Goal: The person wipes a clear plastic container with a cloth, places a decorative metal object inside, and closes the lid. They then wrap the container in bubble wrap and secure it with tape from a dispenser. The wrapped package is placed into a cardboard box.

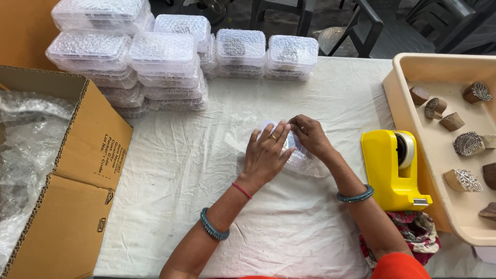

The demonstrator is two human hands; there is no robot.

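A small clear plastic box (289,142), wrapped in a sheet of transparent bubble wrap (310,163), is seen lying flat on the white-clothed tabletop (175,170), just to the left of the yellow tape dispenser (390,170). Most of the box is covered by the hands; only a pale, rounded corner is shown. The wrap is spread loosely around it, crumpled towards the dispenser.

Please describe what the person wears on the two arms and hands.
The left hand has a ring on one finger, a thin red thread at the wrist and a teal bangle further up the forearm. The right hand also shows a ring, with a teal bangle on the forearm. Both forearms are bare, with orange cloth near the right elbow.
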